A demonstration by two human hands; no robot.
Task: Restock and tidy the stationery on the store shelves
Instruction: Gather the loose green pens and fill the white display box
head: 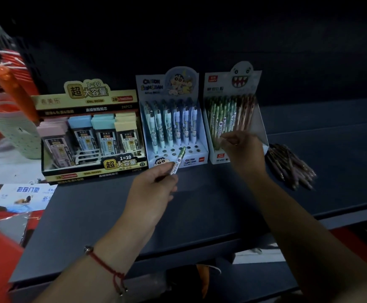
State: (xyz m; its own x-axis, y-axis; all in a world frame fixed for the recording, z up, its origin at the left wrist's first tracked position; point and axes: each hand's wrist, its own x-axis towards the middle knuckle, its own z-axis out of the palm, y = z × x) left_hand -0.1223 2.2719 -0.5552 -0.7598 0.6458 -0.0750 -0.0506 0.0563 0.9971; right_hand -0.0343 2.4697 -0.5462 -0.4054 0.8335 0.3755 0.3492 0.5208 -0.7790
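Left hand [154, 182] fingers [167, 171] pinch green pen [178, 160], tip up.

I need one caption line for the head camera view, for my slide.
Left hand holds a green-tipped pen while the right hand reaches into the ghost display box; loose pens lie beside it on the shelf.

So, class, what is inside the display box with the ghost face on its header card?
The ghost-face box holds upright pens, green towards its left and brown towards its right. The right hand covers their lower ends and the front slots, so any empty holes there cannot be seen.
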